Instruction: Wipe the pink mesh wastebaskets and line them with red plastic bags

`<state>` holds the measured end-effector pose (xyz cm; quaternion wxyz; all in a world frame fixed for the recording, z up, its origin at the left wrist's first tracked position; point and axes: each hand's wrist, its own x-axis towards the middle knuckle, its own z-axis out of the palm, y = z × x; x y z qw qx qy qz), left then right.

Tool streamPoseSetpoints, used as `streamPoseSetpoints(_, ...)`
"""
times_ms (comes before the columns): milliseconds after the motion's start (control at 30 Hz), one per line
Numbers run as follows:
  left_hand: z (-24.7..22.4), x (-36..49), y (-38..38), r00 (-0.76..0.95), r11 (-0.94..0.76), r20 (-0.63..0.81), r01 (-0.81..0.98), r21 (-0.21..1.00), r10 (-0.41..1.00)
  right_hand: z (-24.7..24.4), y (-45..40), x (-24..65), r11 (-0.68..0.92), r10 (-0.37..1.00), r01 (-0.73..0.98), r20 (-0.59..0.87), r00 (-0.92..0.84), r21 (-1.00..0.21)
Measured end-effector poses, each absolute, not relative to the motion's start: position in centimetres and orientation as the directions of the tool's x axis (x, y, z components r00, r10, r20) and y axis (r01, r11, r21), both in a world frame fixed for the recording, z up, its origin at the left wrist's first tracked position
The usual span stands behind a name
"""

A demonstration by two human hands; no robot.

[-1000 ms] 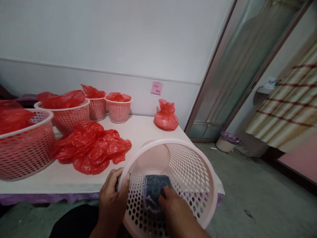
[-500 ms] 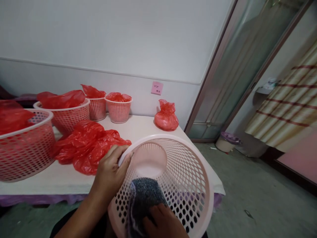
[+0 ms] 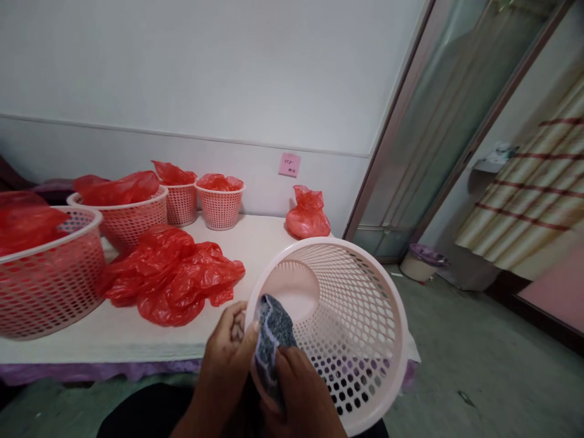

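Note:
A large pale pink plastic basket [image 3: 396,316] with a perforated wall lies tipped toward me, its mouth facing me and its bottom toward the wall. My left hand [image 3: 225,353] is closed around the left side of the rim, thumb on the inside. In my right hand [image 3: 303,392] is a dark grey cloth [image 3: 279,323] with a pale edge, folded over the basket's left rim close to my left thumb. Part of my right fingers is hidden behind the cloth and rim.
Left of the basket, crumpled red plastic bags [image 3: 177,280] lie on the white-covered table [image 3: 260,234]. Several pink baskets with red bags stand farther left, including a small basket [image 3: 222,210]. A tied red bag [image 3: 308,214] sits by the wall. A bin [image 3: 422,261] stands on the floor.
My right hand has drawn the cloth from the basket's lower inner wall up to its left rim. The basket has shifted slightly right, and my left hand has moved down along the rim.

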<state>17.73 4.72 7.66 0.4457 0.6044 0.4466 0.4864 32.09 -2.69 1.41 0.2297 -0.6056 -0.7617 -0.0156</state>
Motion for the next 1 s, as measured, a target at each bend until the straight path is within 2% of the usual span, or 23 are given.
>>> streamPoseSetpoints(100, 4.8, 18.0, 2.4, 0.061, -0.078, 0.071, 0.107, 0.991, 0.996, 1.2, -2.3, 31.7, 0.299, 0.884, 0.870, 0.456, -0.098, -0.392)
streamPoseSetpoints(200, 3.7, 18.0, 1.1, -0.034, -0.033, 0.036, 0.096, 0.995, 0.999, 0.5, -2.0, 31.3, 0.280, 0.928, 0.787, 0.363, -0.077, -0.549)
streamPoseSetpoints(267, 3.8, 18.0, 0.9, -0.077, -0.057, 0.064, 0.084, 0.995, 0.995, 0.5, -1.8, 31.4, 0.256, 0.949, 0.761, 0.305, -0.080, -0.596)
streamPoseSetpoints(333, 4.3, 18.3, 0.8, -0.106, -0.074, 0.081, 0.069, 0.995, 0.991, 1.0, -1.3, 31.7, 0.246, 0.955, 0.758, 0.285, -0.083, -0.605)
streamPoseSetpoints(400, 4.7, 18.6, 0.8, -0.124, -0.077, 0.082, 0.049, 0.996, 0.989, 1.6, -0.5, 32.4, 0.193, 0.972, 0.805, 0.219, -0.081, -0.561)
streamPoseSetpoints(533, 4.7, 19.1, 0.4, -0.132, -0.087, 0.093, 0.047, 0.995, 0.987, 1.4, 1.7, 34.9, 0.021, 1.000, 0.956, -0.003, -0.023, -0.292)
streamPoseSetpoints(633, 4.3, 19.2, -0.1, -0.098, -0.156, 0.163, 0.073, 0.985, 0.982, 0.5, 3.4, 36.9, -0.073, 0.996, 0.975, -0.072, 0.059, -0.212)
streamPoseSetpoints(733, 3.9, 19.4, -0.5, -0.095, -0.198, 0.213, 0.147, 0.969, 0.972, 0.1, 4.4, 37.6, -0.114, 0.992, 0.958, -0.074, 0.098, -0.261)
streamPoseSetpoints(833, 4.2, 19.6, -0.3, -0.115, -0.218, 0.244, 0.202, 0.955, 0.963, 0.7, 4.1, 36.5, -0.054, 0.997, 0.922, -0.066, 0.032, -0.384)
streamPoseSetpoints(933, 4.9, 19.3, 0.9, -0.083, -0.346, 0.376, 0.249, 0.905, 0.923, 1.7, 2.2, 34.6, 0.038, 0.999, 0.857, -0.009, -0.050, -0.514)
streamPoseSetpoints(1000, 5.4, 18.8, 2.1, -0.041, -0.429, 0.464, 0.317, 0.846, 0.885, 2.3, 0.5, 34.1, 0.087, 0.995, 0.829, 0.005, -0.101, -0.553)
